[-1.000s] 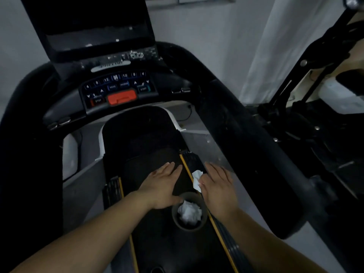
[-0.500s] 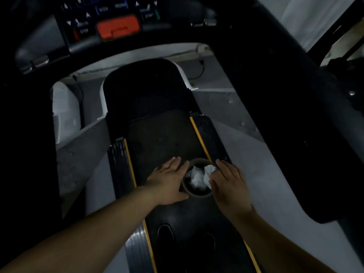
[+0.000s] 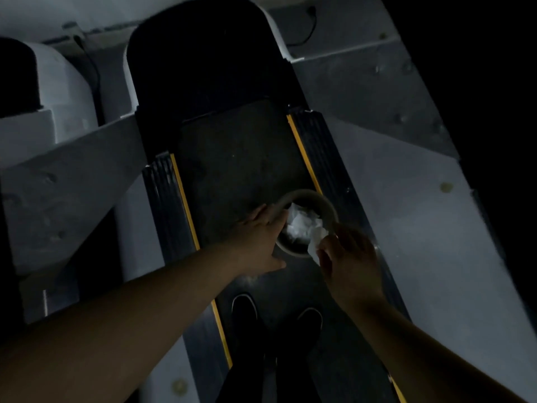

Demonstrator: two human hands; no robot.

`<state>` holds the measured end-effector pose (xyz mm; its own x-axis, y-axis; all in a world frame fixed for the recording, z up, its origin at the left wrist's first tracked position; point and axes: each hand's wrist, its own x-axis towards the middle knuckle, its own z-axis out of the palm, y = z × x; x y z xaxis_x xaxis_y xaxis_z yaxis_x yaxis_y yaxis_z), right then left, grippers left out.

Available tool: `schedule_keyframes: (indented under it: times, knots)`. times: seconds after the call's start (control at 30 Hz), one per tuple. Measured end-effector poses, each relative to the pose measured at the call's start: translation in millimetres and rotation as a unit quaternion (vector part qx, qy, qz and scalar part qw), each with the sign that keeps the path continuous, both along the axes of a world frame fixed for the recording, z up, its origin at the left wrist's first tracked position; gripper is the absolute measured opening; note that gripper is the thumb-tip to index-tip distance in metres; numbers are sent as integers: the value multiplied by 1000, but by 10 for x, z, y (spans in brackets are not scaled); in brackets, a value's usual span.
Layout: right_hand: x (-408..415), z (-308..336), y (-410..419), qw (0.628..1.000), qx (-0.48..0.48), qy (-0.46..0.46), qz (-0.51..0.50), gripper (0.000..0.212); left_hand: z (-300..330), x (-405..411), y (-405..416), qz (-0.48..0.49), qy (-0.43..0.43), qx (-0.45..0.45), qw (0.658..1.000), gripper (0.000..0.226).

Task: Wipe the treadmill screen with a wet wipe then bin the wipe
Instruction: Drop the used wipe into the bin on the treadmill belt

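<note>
At the far left of the frame a second machine's pale housing [image 3: 66,91] shows dimly, well apart from the work. Moving toward the centre, the treadmill belt [image 3: 241,158] runs from the top down to the bottom, edged by yellow stripes.

Left of centre, the left hand [image 3: 258,239] lies flat, fingers straight, against the left side of the bin [image 3: 312,196], a small round tub standing on the belt. Its grip is loose and holds nothing; it looks to be steadying the bin.

Just right of centre, crumpled white tissue [image 3: 296,222] already fills much of the bin. At the bin's lower right rim the wipe [image 3: 316,239] hangs partly over the opening, pinched between the fingertips of the right hand [image 3: 348,257]. That grip is closed on the wipe and has not let go.

At the bottom centre the person's dark shoes [image 3: 244,309] stand on the belt.

The treadmill screen is out of view, so whether it is clean cannot be told from here. Judging by the wipe being at the bin, the wiping step seems finished and the task is near its end. What is left, as far as can be seen, is to release the wipe so it drops fully inside.
</note>
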<state>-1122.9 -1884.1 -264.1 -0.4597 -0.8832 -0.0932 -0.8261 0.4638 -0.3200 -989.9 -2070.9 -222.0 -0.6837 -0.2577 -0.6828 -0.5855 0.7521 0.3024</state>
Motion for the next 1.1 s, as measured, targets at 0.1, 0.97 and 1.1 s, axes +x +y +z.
schedule_keyframes:
  times: [0.1, 0.97, 1.1]
  knots:
    - [-14, -327, 5, 999, 30, -18, 1, 15, -340, -55, 13, -7, 9, -8, 1000, 112]
    - [-132, -2419, -304, 996, 62, -66, 0, 11, -2790, -323, 65, -18, 34, -2, 999, 111]
    - [-202, -2610, -350, 996, 68, -59, -4, 15, -3004, -394, 43, -15, 46, -2, 999, 106]
